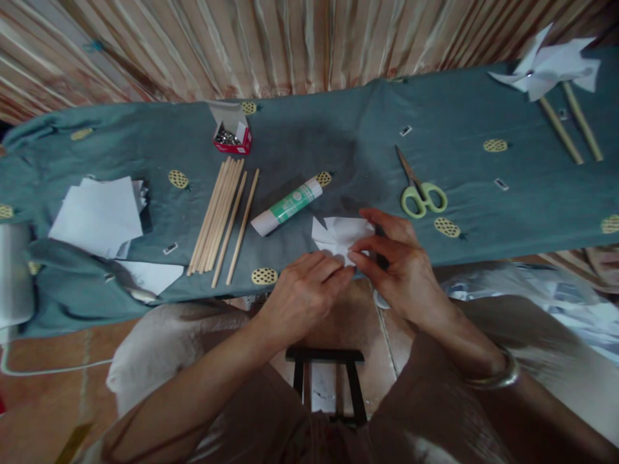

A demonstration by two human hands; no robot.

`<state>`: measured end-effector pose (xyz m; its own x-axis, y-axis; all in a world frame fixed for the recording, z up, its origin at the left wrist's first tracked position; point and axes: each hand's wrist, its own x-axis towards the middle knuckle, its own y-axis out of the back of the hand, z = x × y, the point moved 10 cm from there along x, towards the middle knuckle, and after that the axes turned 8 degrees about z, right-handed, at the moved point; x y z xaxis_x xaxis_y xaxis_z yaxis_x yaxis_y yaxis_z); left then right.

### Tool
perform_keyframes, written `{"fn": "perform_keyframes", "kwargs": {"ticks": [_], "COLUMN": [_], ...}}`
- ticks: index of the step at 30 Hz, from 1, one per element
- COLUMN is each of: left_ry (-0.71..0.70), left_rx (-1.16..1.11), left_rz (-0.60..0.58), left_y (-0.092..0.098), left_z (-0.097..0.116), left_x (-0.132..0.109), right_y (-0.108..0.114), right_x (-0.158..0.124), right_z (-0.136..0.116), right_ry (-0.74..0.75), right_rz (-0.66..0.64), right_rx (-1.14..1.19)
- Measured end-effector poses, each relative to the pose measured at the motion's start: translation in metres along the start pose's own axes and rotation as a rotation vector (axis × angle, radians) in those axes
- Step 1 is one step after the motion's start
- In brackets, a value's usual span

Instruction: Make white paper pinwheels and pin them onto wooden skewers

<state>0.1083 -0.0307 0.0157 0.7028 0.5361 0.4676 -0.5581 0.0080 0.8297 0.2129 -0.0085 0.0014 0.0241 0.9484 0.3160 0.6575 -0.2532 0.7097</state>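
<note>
A white paper pinwheel head (345,232), cut and partly folded, is held between my two hands at the near edge of the cloth-covered table. My left hand (307,290) has its fingers closed on the paper's lower left side. With thumb and forefinger, my right hand (394,264) pinches the paper near its middle, while another finger rests at its upper right. Fingers hide part of the lower edge. Just beyond the paper lies a glue stick (290,206) with a green label. Green-handled scissors (422,193) lie past my right hand, blades pointing away.
Several wooden sticks (217,219) lie left of the glue stick. Behind them stands an open red box (232,136) of small metal pieces. Stacked paper sheets (99,216) are at the left. Finished pinwheels (556,67) on sticks lie far right. A white object (14,277) stands at the left edge.
</note>
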Motion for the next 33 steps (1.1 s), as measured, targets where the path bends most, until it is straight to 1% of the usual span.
{"fn": "perform_keyframes", "kwargs": {"ticks": [9, 12, 18, 24, 33], "left_ry": [0.004, 0.014, 0.020, 0.019, 0.032], "left_rx": [0.011, 0.026, 0.032, 0.024, 0.038], "left_rz": [-0.004, -0.017, -0.030, -0.012, -0.018], "left_y": [-0.0006, -0.0014, -0.0010, 0.0016, 0.0010], "left_z": [-0.0007, -0.0015, -0.0014, -0.0015, -0.0031], "left_x": [0.0010, 0.0024, 0.0018, 0.0014, 0.0016], "right_y": [-0.0003, -0.0027, -0.0050, -0.0066, -0.0078], "right_x": [0.0026, 0.0021, 0.0008, 0.0017, 0.0031], "right_z": [-0.0046, -0.0045, -0.0027, -0.0025, -0.0024], "right_ry": [0.017, 0.024, 0.054, 0.047, 0.034], "right_rz": [0.002, -0.010, 0.010, 0.007, 0.037], "right_rx": [-0.019, -0.025, -0.015, -0.021, -0.011]}}
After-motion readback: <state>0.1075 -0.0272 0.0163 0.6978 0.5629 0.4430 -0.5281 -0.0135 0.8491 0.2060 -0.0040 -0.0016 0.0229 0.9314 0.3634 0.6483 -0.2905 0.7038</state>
